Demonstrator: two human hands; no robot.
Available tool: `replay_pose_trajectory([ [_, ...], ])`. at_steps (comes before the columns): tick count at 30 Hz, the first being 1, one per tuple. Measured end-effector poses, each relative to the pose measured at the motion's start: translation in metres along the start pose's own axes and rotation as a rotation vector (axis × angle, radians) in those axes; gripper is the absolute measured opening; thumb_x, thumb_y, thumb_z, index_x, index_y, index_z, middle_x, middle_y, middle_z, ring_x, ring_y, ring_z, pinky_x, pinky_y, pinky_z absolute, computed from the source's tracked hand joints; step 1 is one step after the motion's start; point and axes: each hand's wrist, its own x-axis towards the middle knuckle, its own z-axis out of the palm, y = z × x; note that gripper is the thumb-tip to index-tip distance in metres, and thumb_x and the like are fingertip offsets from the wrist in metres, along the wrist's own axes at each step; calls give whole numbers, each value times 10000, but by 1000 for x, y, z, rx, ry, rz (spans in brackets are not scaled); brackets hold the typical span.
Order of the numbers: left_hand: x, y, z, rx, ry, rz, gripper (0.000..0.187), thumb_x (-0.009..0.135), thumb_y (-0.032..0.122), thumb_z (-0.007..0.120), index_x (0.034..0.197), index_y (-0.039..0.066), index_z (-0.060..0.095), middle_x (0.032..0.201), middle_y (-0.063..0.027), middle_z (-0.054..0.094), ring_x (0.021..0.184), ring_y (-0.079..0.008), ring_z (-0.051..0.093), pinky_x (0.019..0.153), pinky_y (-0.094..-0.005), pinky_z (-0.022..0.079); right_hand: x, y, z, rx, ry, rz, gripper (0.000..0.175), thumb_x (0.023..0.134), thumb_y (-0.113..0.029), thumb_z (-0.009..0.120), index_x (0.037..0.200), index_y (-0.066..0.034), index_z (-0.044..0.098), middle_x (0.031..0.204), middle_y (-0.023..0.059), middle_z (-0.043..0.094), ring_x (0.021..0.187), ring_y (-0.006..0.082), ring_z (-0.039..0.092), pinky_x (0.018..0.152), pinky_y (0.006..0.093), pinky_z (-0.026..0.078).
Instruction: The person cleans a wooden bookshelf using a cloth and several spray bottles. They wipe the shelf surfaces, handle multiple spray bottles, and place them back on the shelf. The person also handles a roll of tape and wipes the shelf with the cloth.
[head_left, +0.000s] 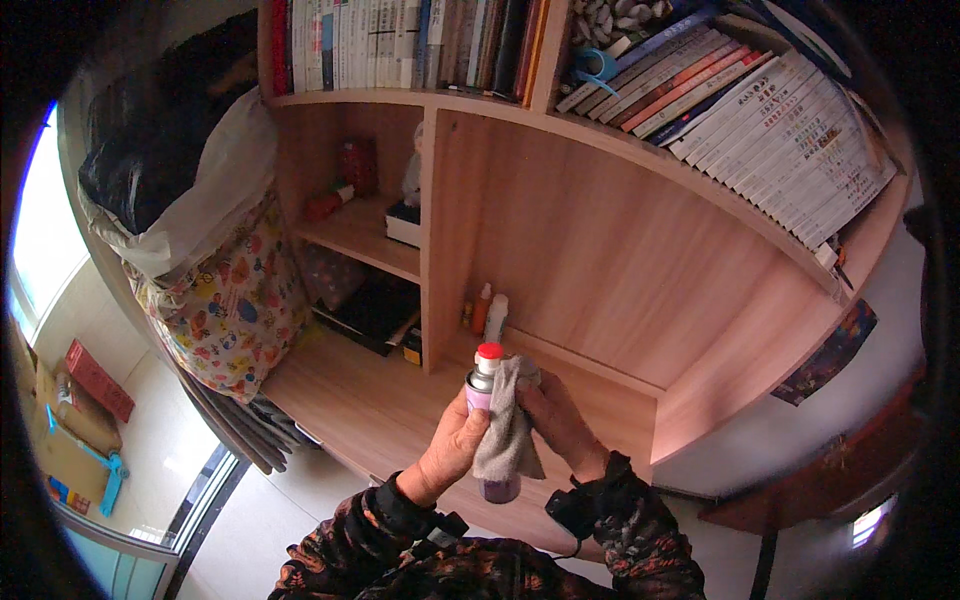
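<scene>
My left hand (452, 442) is closed around a spray can (480, 379) with a silver shoulder, a pink and purple body and a red and white top. The can stands roughly upright before me, over the wooden desk surface. My right hand (559, 420) grips a grey cloth (508, 435), which lies against the can's right side and hangs down over most of its body. The can's dark purple lower end shows beneath the cloth. The right fingertips are partly hidden behind the cloth.
Bottles, one white (496, 319) and one orange (481, 309), stand at the back of the desk (352, 397). Books (780, 142) fill the upper shelves. At the left stands a patterned fabric bag (225, 315). A black flat item (375, 307) lies in the lower left compartment.
</scene>
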Motion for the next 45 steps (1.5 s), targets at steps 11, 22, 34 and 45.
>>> replay_pose_trajectory([
  [11, 9, -7, 23, -28, 308, -12, 516, 973, 385, 568, 1303, 3, 460, 1147, -68, 586, 1041, -146, 543, 921, -288, 445, 11, 12, 9, 35, 208, -6, 403, 908, -336, 601, 1163, -23, 594, 1068, 66, 644, 983, 160, 585, 875, 308, 469],
  [22, 15, -12, 6, 198, 25, 52, 709, 885, 585, 592, 1264, -4, 484, 1093, -73, 590, 1004, -158, 533, 896, -310, 451, 4, -3, 2, 356, 236, -43, 303, 975, -292, 488, 1102, -43, 603, 948, -9, 628, 844, 113, 576, 760, 285, 483],
  [34, 28, -4, 2, 103, 93, -213, 464, 1022, 426, 438, 1196, 5, 525, 1011, -79, 608, 931, -142, 557, 847, -286, 465, 3, -1, -5, 133, 221, -72, 445, 852, -307, 710, 1194, -49, 589, 1083, 35, 632, 981, 135, 584, 896, 309, 468],
  [45, 22, -11, 11, 155, 97, -76, 499, 1029, 441, 376, 1283, 21, 466, 1063, -84, 606, 966, -135, 543, 881, -293, 452, -5, 1, -6, -58, 234, -134, 367, 958, -329, 509, 1178, -46, 591, 1082, 18, 615, 998, 120, 555, 890, 283, 443],
])
